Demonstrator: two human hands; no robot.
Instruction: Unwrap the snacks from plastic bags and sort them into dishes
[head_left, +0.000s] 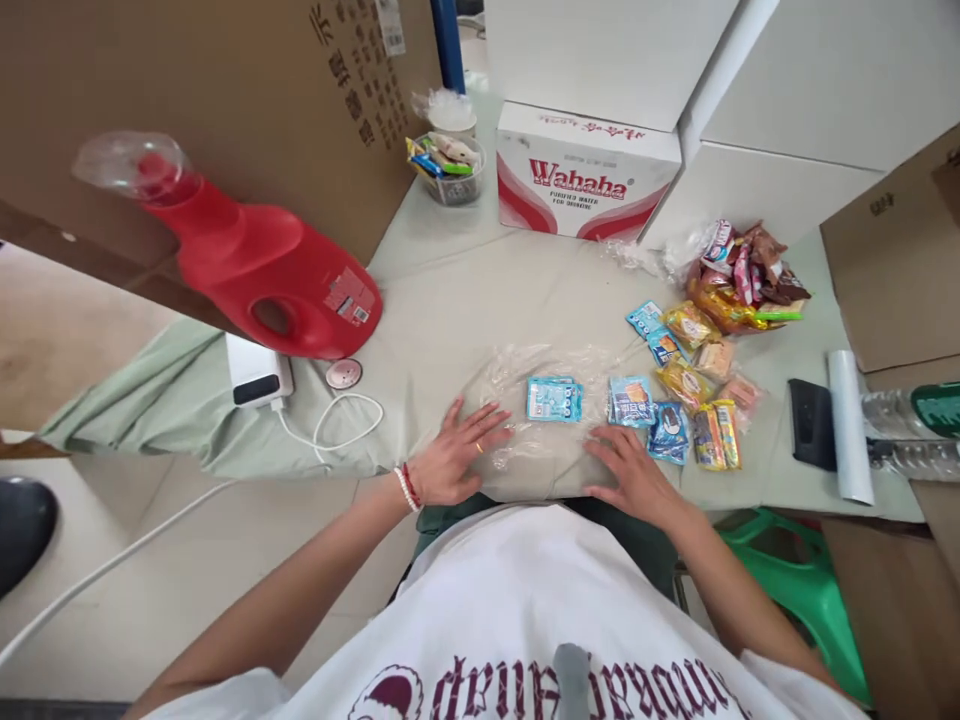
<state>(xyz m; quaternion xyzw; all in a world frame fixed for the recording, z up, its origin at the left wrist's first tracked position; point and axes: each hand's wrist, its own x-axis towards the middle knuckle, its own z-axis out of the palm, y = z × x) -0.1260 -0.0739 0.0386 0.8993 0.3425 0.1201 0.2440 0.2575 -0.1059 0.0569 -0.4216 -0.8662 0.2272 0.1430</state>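
Observation:
My left hand [457, 455] lies flat with fingers spread, its fingertips at the left edge of a clear plastic sheet [502, 385]. On that sheet sit a few light-blue snack packets [553, 399], stacked together. My right hand [630, 472] rests at the sheet's right side, fingers apart and holding nothing. Just beyond its fingertips is another blue packet [631, 402]. A darker blue packet [667, 432] and a yellow-and-red packet [716, 436] lie farther right, with yellow-wrapped snacks [684, 384] behind them.
A red detergent bottle [277, 270] and a white power bank [259, 372] with a cable stand at left. Behind are a snack tub [454, 180] and a Wahaba-style water carton [585, 180]. At right are a heaped snack bag [742, 285], a black phone-like object [812, 424] and a white roll [851, 428].

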